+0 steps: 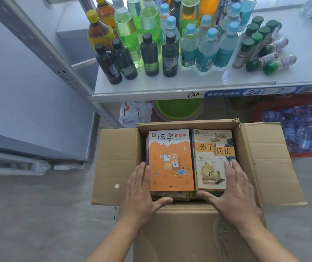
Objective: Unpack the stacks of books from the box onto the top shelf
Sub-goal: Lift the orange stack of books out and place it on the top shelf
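Observation:
An open cardboard box [117, 163] stands on the floor below me with its flaps spread. Inside are two stacks of books side by side: the left stack is topped by an orange book [171, 159], the right one by a beige book [212, 157]. My left hand [142, 193] lies flat against the left stack's outer side, thumb under its near edge. My right hand [234, 193] presses the right stack's outer side, thumb at its near edge. Both stacks sit in the box, clasped between my hands.
A white shelf [170, 86] just beyond the box is crowded with many drink bottles [170, 52]. A grey metal upright [43, 48] runs at the left. Under the shelf are a green basin [179, 108] and a red crate of bottled water [302, 129].

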